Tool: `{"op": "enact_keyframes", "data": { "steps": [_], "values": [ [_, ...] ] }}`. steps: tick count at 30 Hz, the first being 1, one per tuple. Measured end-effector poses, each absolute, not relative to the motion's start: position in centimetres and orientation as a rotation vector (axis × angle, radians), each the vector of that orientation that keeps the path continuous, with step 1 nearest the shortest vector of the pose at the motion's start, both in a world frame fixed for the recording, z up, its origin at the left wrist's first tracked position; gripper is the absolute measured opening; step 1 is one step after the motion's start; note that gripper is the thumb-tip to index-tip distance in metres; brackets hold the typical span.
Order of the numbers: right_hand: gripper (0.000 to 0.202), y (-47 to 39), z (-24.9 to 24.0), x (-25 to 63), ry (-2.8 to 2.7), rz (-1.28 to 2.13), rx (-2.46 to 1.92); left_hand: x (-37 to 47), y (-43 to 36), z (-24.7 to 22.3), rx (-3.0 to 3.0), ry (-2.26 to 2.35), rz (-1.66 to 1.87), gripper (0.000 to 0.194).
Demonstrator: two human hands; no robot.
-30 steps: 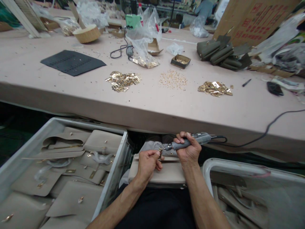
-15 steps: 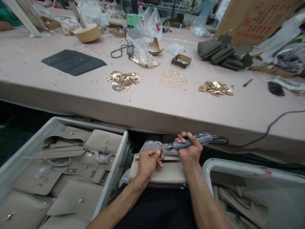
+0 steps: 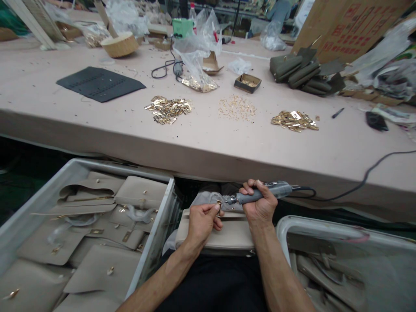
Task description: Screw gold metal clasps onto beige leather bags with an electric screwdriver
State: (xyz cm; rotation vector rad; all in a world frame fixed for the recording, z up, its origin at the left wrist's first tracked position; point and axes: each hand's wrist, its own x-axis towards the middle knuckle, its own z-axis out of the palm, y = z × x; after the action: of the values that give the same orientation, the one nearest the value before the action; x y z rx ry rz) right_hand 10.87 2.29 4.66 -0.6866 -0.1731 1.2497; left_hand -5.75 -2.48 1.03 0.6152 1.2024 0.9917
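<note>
Red printed characters are seen on the cardboard box [image 3: 344, 24] standing at the far right of the bench [image 3: 208, 143], but they are too small and blurred to be read. No other text, label, brand or number can be made out on anything in view.
</note>
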Motion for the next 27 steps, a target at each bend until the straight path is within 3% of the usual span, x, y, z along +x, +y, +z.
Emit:
{"op": "enact_keyframes", "data": {
  "steps": [27],
  "values": [
    [0.02,1.8,5.9,11.6,-0.187,1.275,-0.669,-5.4,-2.3,2.0,0.65,1.319,1.005,0.035]
  ]
}}
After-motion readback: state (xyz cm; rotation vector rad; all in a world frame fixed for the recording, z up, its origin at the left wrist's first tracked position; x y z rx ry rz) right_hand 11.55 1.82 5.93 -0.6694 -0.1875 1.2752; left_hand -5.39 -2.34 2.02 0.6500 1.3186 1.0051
